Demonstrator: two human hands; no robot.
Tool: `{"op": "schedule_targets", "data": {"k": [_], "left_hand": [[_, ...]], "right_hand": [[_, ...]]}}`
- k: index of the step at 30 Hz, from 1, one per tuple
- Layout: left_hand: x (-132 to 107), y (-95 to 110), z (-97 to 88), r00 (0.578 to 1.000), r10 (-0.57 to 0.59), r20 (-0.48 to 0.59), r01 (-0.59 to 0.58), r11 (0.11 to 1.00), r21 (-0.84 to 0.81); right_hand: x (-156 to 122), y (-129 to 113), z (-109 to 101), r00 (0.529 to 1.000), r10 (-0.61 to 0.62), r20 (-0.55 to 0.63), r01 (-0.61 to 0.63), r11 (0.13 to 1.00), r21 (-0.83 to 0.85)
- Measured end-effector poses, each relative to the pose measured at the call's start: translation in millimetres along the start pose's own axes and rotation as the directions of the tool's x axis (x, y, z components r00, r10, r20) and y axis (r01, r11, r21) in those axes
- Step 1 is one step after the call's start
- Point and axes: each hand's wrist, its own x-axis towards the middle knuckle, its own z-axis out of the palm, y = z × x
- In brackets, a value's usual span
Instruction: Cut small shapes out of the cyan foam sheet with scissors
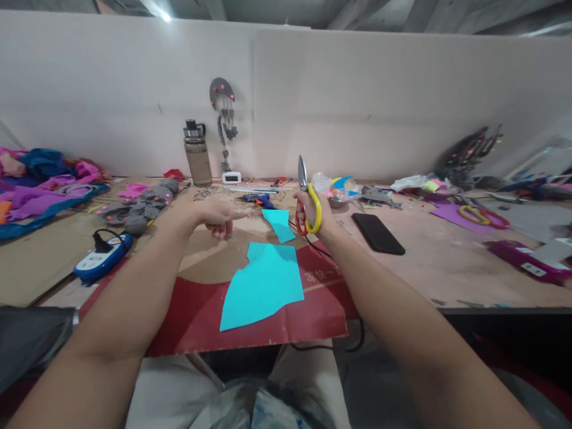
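My right hand (315, 210) grips a pair of scissors (314, 208) by the red and yellow handles, with the blades pointing upward. My left hand (218, 218) hovers over the cardboard, its index finger stretched out to the right and the other fingers curled, with nothing visible in it. Between and below the hands lie two turquoise sheets: a small cut piece (279, 224) and a larger one (267, 285) with a curved lower edge and a notch at the left. Both rest on a red and brown cardboard sheet (196, 322). A blue glue gun (261, 201) lies just beyond the small piece.
A black phone (378, 233) lies right of my right hand. A blue power strip (103, 257) and grey felt pieces (143, 208) are on the left. A water bottle (197, 156) and small white clock (231, 177) stand at the back. More scissors (485, 216) lie far right.
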Motion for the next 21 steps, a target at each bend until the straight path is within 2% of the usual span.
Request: {"op": "schedule_targets", "data": {"k": [1, 2, 3, 5, 7, 9, 11, 14, 16, 19, 21], "left_hand": [[5, -2, 3.3, 0.991, 0.059, -0.123, -0.060, 0.998, -0.006], [10, -4, 9.9, 0.972, 0.122, -0.201, -0.126, 0.992, -0.005], [15, -5, 19.0, 0.958, 0.173, -0.227, -0.177, 0.984, 0.001], [24, -5, 40.8, 0.945, 0.257, -0.201, -0.258, 0.966, 0.020], [30, -3, 61.4, 0.925, 0.335, -0.180, -0.318, 0.941, 0.118], [36, -1, 76.8, 0.876, 0.425, -0.229, -0.388, 0.902, 0.191], [42, 0, 87.1, 0.843, 0.458, -0.282, -0.404, 0.886, 0.228], [53, 0, 97.4, 0.875, 0.386, -0.294, -0.309, 0.910, 0.275], [61, -1, 102.8, 0.893, 0.340, -0.296, -0.274, 0.931, 0.242], [67, -1, 106.7, 0.916, 0.269, -0.299, -0.289, 0.957, -0.023], [67, 1, 103.7, 0.939, 0.234, -0.253, -0.287, 0.937, -0.200]], "right_hand": [[0, 0, 1, 1.000, 0.002, 0.000, -0.002, 1.000, 0.000], [-1, 0, 2, 1.000, 0.003, -0.003, -0.003, 1.000, -0.003], [-1, 0, 2, 1.000, 0.007, -0.004, -0.007, 1.000, -0.002], [0, 0, 3, 1.000, 0.013, 0.010, -0.013, 1.000, 0.005], [1, 2, 3, 1.000, 0.002, 0.022, -0.002, 1.000, -0.009], [2, 4, 3, 0.999, -0.021, 0.030, 0.022, 0.999, -0.046], [2, 7, 2, 0.998, -0.048, 0.049, 0.052, 0.994, -0.094], [2, 9, 3, 0.996, -0.078, 0.043, 0.083, 0.988, -0.131], [2, 9, 5, 0.996, -0.091, 0.015, 0.092, 0.986, -0.139], [2, 9, 6, 0.998, -0.068, -0.011, 0.066, 0.989, -0.130], [2, 9, 6, 0.998, -0.063, -0.001, 0.062, 0.992, -0.114]]}}
